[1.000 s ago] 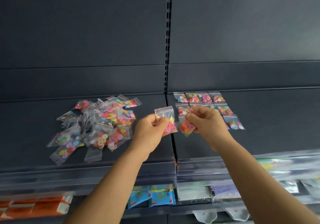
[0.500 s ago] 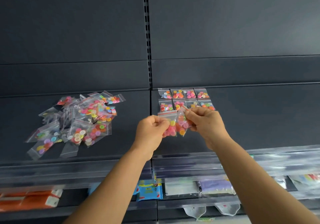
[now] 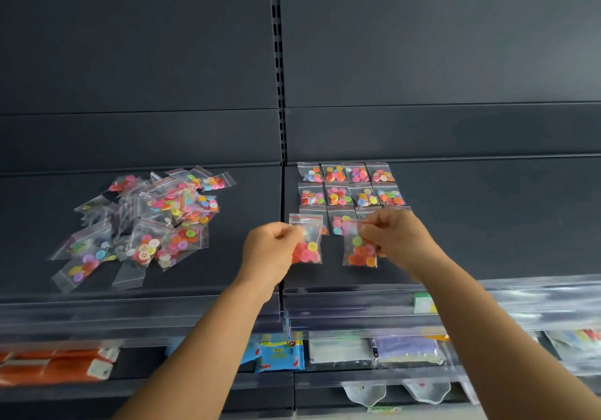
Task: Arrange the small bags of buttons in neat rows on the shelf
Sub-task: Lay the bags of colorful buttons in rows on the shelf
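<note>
Dark shelf [image 3: 487, 224]. Centre frame: left hand [image 3: 271, 250] pinching one button bag [image 3: 305, 244]; right hand [image 3: 395, 240] pinching a second bag [image 3: 359, 250]. Above them: arranged bags [image 3: 349, 185], two full rows of four, third row partly hidden. Left: loose heap of bags [image 3: 146, 224], count unclear.

No text, label or number is legible on any item.

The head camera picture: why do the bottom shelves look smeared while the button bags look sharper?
Head view: the clear shelf-edge strip and orange packs below are streaked by blur; the arranged bags stay fairly crisp; wide-angle bending shows toward the edges; lighting is dim and even, without hard shadows.
</note>
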The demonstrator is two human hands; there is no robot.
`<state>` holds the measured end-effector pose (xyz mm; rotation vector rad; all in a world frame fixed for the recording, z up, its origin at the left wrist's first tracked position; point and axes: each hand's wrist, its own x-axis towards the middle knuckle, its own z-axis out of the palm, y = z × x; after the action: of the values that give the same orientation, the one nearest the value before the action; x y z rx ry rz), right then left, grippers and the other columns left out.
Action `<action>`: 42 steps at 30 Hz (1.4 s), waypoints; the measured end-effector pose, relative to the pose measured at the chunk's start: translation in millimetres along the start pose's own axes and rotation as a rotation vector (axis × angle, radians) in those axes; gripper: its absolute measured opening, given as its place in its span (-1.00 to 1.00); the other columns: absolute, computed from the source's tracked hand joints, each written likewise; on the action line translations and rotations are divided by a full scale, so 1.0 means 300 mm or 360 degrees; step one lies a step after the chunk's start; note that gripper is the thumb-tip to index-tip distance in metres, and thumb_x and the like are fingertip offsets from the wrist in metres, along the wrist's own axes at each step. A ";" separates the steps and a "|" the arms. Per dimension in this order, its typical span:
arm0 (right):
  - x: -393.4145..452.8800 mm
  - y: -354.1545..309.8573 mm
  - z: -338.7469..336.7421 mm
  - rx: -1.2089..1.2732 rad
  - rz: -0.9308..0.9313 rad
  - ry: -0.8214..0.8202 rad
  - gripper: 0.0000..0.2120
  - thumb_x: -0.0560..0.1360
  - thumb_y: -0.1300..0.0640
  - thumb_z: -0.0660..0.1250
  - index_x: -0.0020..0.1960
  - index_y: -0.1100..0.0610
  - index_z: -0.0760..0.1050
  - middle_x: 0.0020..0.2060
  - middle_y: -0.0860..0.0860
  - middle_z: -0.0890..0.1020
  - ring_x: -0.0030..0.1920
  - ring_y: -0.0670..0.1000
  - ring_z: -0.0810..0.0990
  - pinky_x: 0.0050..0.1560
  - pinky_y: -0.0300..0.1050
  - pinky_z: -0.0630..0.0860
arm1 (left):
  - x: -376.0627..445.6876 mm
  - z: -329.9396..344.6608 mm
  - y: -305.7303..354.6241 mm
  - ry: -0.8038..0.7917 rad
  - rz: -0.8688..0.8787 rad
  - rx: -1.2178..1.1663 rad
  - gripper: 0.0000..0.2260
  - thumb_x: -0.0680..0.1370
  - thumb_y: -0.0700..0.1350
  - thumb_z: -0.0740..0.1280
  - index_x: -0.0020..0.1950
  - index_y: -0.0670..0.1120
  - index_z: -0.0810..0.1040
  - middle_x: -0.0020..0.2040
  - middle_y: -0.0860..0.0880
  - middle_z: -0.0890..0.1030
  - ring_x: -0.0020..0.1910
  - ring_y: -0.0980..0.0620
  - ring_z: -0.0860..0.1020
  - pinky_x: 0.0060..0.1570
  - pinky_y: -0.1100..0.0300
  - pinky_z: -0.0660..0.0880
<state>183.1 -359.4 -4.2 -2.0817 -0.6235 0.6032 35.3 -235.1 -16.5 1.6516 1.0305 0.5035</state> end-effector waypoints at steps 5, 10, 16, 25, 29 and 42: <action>-0.007 0.011 0.071 -0.0339 -0.0101 0.0017 -0.92 0.47 0.15 0.35 -0.07 0.15 0.54 -0.19 0.03 0.65 -0.19 0.01 0.61 -0.22 -0.17 0.52 | -0.005 0.034 -0.006 -0.0032 0.0254 0.0518 -0.87 0.55 -0.09 0.32 -0.08 -0.10 0.62 -0.19 -0.01 0.66 -0.21 0.00 0.62 -0.14 0.10 0.60; -0.028 0.025 0.067 -0.0708 -0.0345 0.0138 -0.70 0.46 0.06 0.39 0.17 0.02 0.47 0.03 -0.05 0.34 -0.05 0.02 0.51 -0.04 -0.13 0.48 | -0.013 0.008 -0.016 0.0081 0.0542 0.1190 -0.59 0.56 0.00 0.30 0.39 -0.05 0.39 0.26 -0.02 0.48 0.23 -0.02 0.45 0.10 0.13 0.46; -0.058 0.032 0.073 -0.0874 -0.0583 -0.0155 -0.82 0.45 0.04 0.40 0.03 0.05 0.62 0.01 0.05 0.54 -0.02 0.03 0.49 -0.03 -0.10 0.50 | -0.021 0.013 -0.036 -0.0353 0.0858 0.1270 -0.66 0.59 0.00 0.25 0.35 -0.02 0.47 0.30 0.09 0.47 0.28 0.07 0.33 0.20 0.20 0.34; -0.058 0.020 0.076 -0.0920 -0.0605 -0.0147 -0.86 0.48 0.10 0.36 0.00 0.09 0.64 0.00 0.05 0.58 -0.01 0.06 0.53 -0.02 -0.06 0.52 | -0.015 0.026 -0.025 -0.0450 0.0869 0.1368 -0.68 0.60 0.00 0.23 0.31 -0.07 0.52 0.29 0.04 0.47 0.27 0.05 0.36 0.22 0.13 0.39; -0.063 0.006 0.081 -0.1042 -0.0603 -0.0128 -0.84 0.50 0.10 0.32 0.01 0.12 0.61 0.02 0.04 0.55 0.05 0.06 0.50 -0.06 -0.13 0.48 | -0.021 0.018 -0.023 -0.0437 0.0893 0.1394 -0.65 0.60 0.01 0.22 0.36 -0.07 0.46 0.32 0.04 0.46 0.28 0.05 0.36 0.23 0.13 0.39; -0.061 -0.222 0.322 -0.1133 -0.0979 -0.0216 -0.30 0.52 -0.12 0.25 0.53 0.04 0.01 0.50 -0.08 0.15 0.49 -0.03 0.08 0.46 -0.14 0.05 | 0.006 -0.284 -0.012 0.0016 0.0902 0.1661 -0.47 0.61 0.03 0.19 0.53 -0.06 0.13 0.47 0.01 0.27 0.45 0.03 0.20 0.41 0.18 0.10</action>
<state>95.5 -279.6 5.2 -2.2935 -1.6653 0.1630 -29.5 -185.7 8.4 2.9115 0.8556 0.3321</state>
